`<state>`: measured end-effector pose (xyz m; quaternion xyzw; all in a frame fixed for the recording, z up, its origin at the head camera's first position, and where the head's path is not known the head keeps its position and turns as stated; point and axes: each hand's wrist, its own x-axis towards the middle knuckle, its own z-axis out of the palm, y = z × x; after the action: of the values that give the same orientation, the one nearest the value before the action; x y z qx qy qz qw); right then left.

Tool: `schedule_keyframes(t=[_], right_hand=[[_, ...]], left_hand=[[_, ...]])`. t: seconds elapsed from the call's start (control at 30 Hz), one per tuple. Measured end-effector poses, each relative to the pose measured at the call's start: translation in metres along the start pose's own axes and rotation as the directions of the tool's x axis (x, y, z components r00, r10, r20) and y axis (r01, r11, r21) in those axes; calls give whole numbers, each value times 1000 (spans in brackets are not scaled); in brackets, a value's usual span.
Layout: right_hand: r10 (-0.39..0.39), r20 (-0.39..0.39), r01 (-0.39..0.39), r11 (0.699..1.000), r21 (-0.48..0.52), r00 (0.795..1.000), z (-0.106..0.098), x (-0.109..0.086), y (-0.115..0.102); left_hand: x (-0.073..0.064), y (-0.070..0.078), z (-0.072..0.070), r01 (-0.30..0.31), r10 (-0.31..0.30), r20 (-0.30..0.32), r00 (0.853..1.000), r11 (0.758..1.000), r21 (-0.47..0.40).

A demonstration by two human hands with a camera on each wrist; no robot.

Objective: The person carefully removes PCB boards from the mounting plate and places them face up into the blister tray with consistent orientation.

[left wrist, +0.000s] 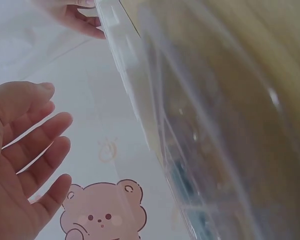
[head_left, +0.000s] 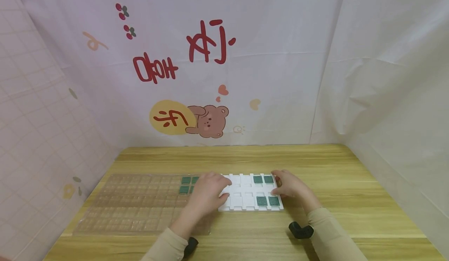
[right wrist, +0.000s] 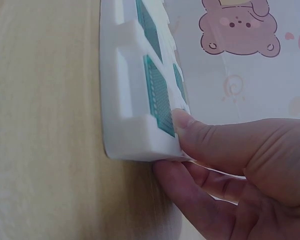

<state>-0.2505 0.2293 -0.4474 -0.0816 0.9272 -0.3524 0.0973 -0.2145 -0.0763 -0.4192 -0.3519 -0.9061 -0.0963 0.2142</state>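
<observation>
A white compartment tray (head_left: 248,202) lies on the table, with two green square circuit boards (head_left: 262,201) in its near row and two more in the far row, all at the right end. My right hand (head_left: 292,185) grips that end. In the right wrist view its thumb (right wrist: 205,137) lies over the tray's edge beside a board (right wrist: 160,97), the other fingers against the end wall. Over the tray's left end hovers my left hand (head_left: 206,194), fingers loosely bent and apart, holding nothing in the left wrist view. It partly hides the clear plastic tray (head_left: 140,202).
Several green boards (head_left: 186,180) sit in the clear tray's far right corner, partly behind my left hand. Both trays lie on a wood-grain table (head_left: 333,198). A printed cloth (head_left: 273,78) hangs behind it and along both sides. Black wrist-worn devices (head_left: 301,230) stick out beneath my sleeves.
</observation>
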Motion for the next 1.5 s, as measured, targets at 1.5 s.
schedule_keyframes(t=[1.5], right_hand=[[11,0,-11,1000,-20,1000,0,1,1]], left_hand=[[44,56,23,-26,24,-26,999,999,-46]])
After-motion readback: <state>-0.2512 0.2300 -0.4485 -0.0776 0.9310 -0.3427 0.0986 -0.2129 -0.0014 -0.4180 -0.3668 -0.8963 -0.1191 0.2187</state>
